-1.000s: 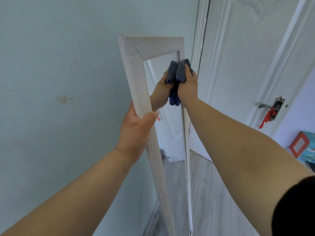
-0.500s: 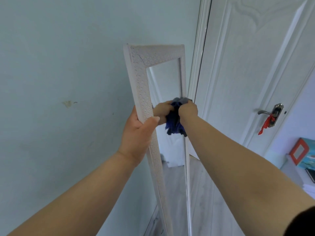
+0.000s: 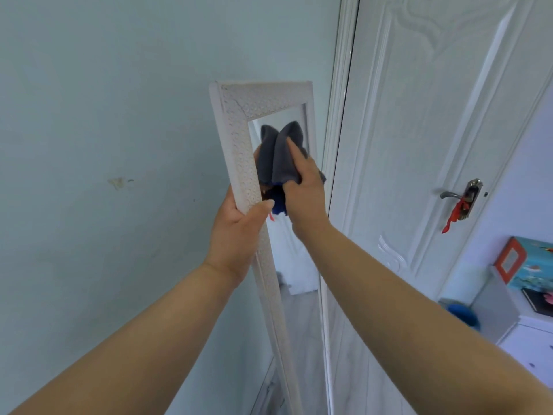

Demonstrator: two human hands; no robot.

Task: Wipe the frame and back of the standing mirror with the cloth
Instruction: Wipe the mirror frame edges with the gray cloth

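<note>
- A tall white standing mirror (image 3: 236,139) leans beside a pale wall (image 3: 104,145); a white door (image 3: 434,145) stands close on its right
- Left hand (image 3: 236,232) grips the textured left frame edge, fingers wrapped behind
- Right hand (image 3: 305,187) clutches a bunched grey cloth (image 3: 279,154) against the glass near the upper right edge

We find no text, label, brand, number or sign that can be read anywhere in this view. The only likely carriers are at the far right: a colourful box (image 3: 535,266) with an orange frame printed on it and a dark book (image 3: 540,299) just below it, and we can make out only pictures and colour on their faces, too small and blurred to show any lettering. The door handle plate (image 3: 472,199) on the right shows no marking that we can read either.
</note>
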